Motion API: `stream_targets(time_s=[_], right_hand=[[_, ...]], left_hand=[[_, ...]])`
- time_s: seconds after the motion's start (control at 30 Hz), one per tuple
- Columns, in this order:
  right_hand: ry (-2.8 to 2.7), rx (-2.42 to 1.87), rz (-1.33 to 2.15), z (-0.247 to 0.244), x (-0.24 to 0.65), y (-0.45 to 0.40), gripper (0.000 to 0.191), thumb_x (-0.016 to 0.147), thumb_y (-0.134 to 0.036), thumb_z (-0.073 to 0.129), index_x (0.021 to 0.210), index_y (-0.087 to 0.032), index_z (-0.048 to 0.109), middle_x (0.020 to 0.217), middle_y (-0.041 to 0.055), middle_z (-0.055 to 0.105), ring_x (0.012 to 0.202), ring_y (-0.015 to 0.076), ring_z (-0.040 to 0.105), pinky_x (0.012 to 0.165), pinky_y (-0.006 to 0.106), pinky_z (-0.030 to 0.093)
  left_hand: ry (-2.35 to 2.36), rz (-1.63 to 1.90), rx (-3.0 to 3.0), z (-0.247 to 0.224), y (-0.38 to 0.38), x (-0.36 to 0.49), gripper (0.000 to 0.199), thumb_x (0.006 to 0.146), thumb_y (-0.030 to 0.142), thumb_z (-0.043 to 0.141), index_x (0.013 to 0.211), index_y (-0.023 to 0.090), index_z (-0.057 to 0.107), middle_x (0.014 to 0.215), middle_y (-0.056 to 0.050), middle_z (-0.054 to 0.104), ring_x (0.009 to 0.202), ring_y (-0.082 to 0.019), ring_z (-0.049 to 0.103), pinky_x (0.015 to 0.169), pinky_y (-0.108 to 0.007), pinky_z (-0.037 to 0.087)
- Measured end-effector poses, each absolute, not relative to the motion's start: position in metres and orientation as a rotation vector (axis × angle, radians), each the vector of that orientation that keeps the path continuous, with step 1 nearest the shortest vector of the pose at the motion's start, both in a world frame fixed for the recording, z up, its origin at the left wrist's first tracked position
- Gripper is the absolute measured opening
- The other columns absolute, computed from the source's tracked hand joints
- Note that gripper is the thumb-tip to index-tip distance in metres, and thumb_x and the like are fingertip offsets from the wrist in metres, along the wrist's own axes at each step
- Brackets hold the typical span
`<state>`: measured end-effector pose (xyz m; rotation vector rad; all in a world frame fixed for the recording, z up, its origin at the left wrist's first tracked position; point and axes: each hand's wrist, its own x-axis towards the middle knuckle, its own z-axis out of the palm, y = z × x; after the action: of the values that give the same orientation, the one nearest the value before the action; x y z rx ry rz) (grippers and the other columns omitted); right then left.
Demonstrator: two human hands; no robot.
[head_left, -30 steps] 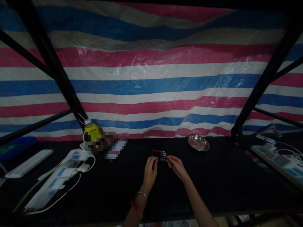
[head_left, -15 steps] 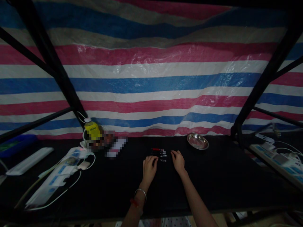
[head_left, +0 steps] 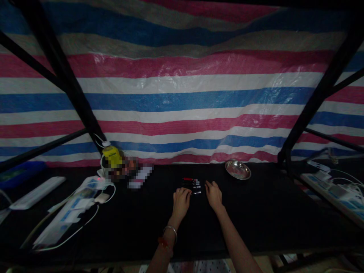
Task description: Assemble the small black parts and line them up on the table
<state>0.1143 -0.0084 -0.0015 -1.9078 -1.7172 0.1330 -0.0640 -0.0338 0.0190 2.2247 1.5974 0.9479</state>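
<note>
Several slim pens lie side by side in a short column on the black tabletop, their silvery ends pointing right. The farthest is a red pen [head_left: 187, 179]; the others have dark bodies that blend into the table. My left hand [head_left: 181, 201], with a silver bangle and a red band at the wrist, pinches the nearest pen [head_left: 196, 192], whose shiny end sticks out right of the fingertips. My right hand [head_left: 214, 195] rests just right of the pens, apart from them. Its fingers are curled with thumb and forefinger close together; anything between them is too small to make out.
A round metal dish [head_left: 238, 169] stands at the back right. Left are a yellow-labelled bottle [head_left: 113, 157], a power strip [head_left: 66, 214] with trailing cables, a white bar [head_left: 38, 193] and a blue tray [head_left: 21, 174]. Another power strip [head_left: 335, 193] lies far right. Black posts flank the table.
My left hand has shifted slightly right, and the nearest pen's end has moved right and tilted up a little. My right hand has hardly moved.
</note>
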Motion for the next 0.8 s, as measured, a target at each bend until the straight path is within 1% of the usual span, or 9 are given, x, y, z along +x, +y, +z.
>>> stream_targets(time_s=[0.13, 0.27, 0.37, 0.43, 0.53, 0.6, 0.8], right_hand=[[-1.802, -1.996, 0.066, 0.0034, 0.1129, -0.0112, 0.035, 0.091, -0.025, 0.036, 0.119, -0.019, 0.057, 0.097, 0.0111, 0.058, 0.095, 0.0205, 0.054, 0.076, 0.026, 0.041], [-1.804, -2.038, 0.054, 0.0043, 0.1121, -0.0123, 0.035, 0.091, -0.025, 0.037, 0.119, -0.019, 0.057, 0.099, 0.0109, 0.057, 0.094, 0.0202, 0.054, 0.076, 0.025, 0.042], [-1.798, -1.986, 0.042, 0.0065, 0.111, -0.0149, 0.038, 0.091, -0.028, 0.037, 0.125, -0.021, 0.052, 0.099, 0.0108, 0.056, 0.092, 0.0203, 0.054, 0.075, 0.026, 0.043], [-1.817, -1.918, 0.003, 0.0082, 0.1103, -0.0169, 0.038, 0.091, -0.031, 0.038, 0.126, -0.024, 0.051, 0.105, 0.0116, 0.054, 0.096, 0.0214, 0.052, 0.077, 0.028, 0.042], [-1.858, -1.861, -0.049, 0.0079, 0.1103, -0.0182, 0.034, 0.09, -0.033, 0.041, 0.118, -0.028, 0.058, 0.123, 0.011, 0.048, 0.103, 0.0243, 0.048, 0.081, 0.033, 0.04], [-1.864, -1.858, -0.046, 0.0057, 0.1111, -0.0174, 0.032, 0.089, -0.03, 0.042, 0.114, -0.028, 0.061, 0.128, 0.0089, 0.047, 0.104, 0.0253, 0.048, 0.082, 0.035, 0.039], [-1.822, -1.868, 0.006, 0.0011, 0.115, -0.0143, 0.032, 0.088, -0.022, 0.041, 0.11, -0.024, 0.064, 0.118, 0.0065, 0.059, 0.1, 0.0235, 0.049, 0.079, 0.033, 0.038]], left_hand=[[1.615, 0.93, 2.223, 0.0173, -0.0338, -0.0647, 0.021, 0.088, 0.022, 0.04, 0.09, 0.023, 0.06, 0.093, -0.002, 0.06, 0.091, -0.019, 0.049, 0.079, -0.034, 0.035], [1.624, 0.936, 2.207, 0.0151, -0.0332, -0.0655, 0.022, 0.089, 0.022, 0.039, 0.09, 0.023, 0.06, 0.094, -0.003, 0.058, 0.091, -0.019, 0.048, 0.079, -0.033, 0.035], [1.632, 0.948, 2.195, 0.0144, -0.0327, -0.0655, 0.023, 0.089, 0.023, 0.038, 0.09, 0.024, 0.061, 0.094, -0.003, 0.057, 0.091, -0.019, 0.048, 0.079, -0.033, 0.036], [1.631, 0.954, 2.187, 0.0145, -0.0326, -0.0655, 0.023, 0.089, 0.023, 0.038, 0.09, 0.023, 0.061, 0.095, -0.003, 0.057, 0.091, -0.019, 0.048, 0.079, -0.033, 0.036], [1.627, 0.963, 2.175, 0.0147, -0.0327, -0.0654, 0.023, 0.089, 0.023, 0.038, 0.09, 0.023, 0.061, 0.095, -0.003, 0.057, 0.092, -0.019, 0.047, 0.08, -0.034, 0.036], [1.631, 0.963, 2.173, 0.0147, -0.0328, -0.0653, 0.024, 0.089, 0.023, 0.037, 0.09, 0.023, 0.061, 0.095, -0.004, 0.056, 0.092, -0.019, 0.048, 0.081, -0.035, 0.036], [1.644, 0.955, 2.178, 0.0153, -0.0334, -0.0651, 0.023, 0.088, 0.022, 0.038, 0.09, 0.024, 0.061, 0.094, -0.003, 0.056, 0.091, -0.019, 0.048, 0.079, -0.034, 0.036]])
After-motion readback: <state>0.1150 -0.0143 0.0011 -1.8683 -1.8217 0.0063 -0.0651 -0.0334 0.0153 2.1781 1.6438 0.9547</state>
